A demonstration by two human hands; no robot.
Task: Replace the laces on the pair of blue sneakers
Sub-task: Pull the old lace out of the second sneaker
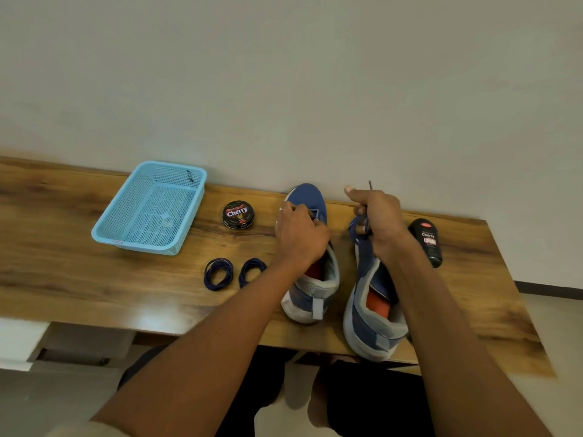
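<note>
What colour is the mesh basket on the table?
Light blue; the basket shows clearly in the head view.

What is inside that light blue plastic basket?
The basket holds almost nothing: one small dark item lies against its far wall, too small to identify. The near wall hides a strip of its floor.

One head cam on me, tilted forward and down over my arms, close above the brown wood-grain table (79, 279), plain pale wall (284, 74) up top.
</note>
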